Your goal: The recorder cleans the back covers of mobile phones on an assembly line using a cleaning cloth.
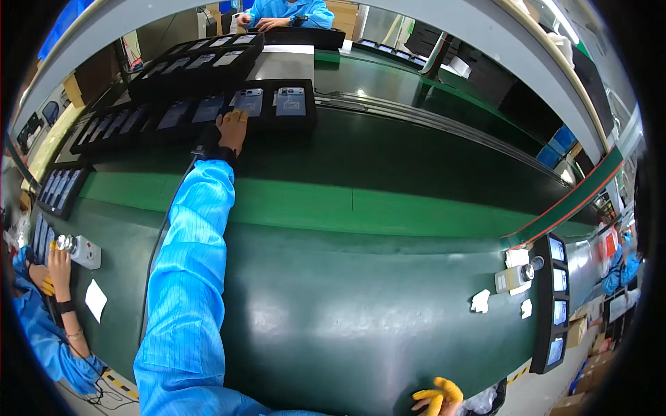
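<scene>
My left hand (232,130) is stretched far forward over the bench, a black strap round its wrist. Its fingers are hooked over the near edge of a black tray (310,114) that holds flat, phone-like devices in separate slots. Just beyond my fingertips lies one pale blue device (248,102); another device (290,102) sits in the slot to its right. Down at the lower edge, partly cut off, my right hand (438,400) hangs near the bench's front edge. Yellow covers sit on its fingers, which are apart with nothing between them.
More device trays (198,62) are stacked behind. A tray (550,305) stands at the right, beside a bottle (513,279) and white wipes (480,301). At left, a co-worker's hands (59,274) are near another bottle (86,252). A person (290,12) works across the bench.
</scene>
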Tool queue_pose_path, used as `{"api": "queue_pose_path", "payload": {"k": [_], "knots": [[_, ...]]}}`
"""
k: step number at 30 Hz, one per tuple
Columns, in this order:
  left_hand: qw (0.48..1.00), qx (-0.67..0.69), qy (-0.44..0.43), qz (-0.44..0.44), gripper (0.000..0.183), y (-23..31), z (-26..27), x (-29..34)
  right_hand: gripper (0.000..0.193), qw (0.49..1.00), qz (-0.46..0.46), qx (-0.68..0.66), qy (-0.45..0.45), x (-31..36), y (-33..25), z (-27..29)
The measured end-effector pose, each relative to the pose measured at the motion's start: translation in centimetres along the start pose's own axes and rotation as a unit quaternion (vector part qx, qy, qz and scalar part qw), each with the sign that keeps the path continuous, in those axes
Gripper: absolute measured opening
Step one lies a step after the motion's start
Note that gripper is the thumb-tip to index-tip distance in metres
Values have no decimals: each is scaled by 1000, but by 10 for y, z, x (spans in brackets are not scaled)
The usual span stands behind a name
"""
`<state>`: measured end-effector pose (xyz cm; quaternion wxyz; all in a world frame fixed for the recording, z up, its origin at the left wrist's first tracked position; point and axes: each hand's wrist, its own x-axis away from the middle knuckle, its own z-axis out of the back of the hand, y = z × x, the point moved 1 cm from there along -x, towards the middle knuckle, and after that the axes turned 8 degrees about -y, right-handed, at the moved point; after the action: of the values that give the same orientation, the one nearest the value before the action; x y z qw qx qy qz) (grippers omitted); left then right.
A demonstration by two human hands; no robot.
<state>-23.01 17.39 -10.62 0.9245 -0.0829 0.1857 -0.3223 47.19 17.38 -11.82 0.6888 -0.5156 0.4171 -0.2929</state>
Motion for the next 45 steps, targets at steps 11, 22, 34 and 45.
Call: {"api": "queue_pose_path", "payload": {"k": [11, 22, 34, 45], "knots": [[952, 67, 209, -215, 18, 35, 81, 131, 28, 999, -39, -23, -3, -12, -7, -1], [894, 285, 39, -343, 66, 93, 256, 379, 23, 995, -80, -55, 24, -38, -6, -9], [951, 272, -7, 149, 43, -17, 164, 432, 30, 919, -49, 381, -86, -98, -31, 11], [934, 306, 112, 144, 29, -19, 170, 469, 20, 902, 170, 397, 3, -71, -24, 8]]}}
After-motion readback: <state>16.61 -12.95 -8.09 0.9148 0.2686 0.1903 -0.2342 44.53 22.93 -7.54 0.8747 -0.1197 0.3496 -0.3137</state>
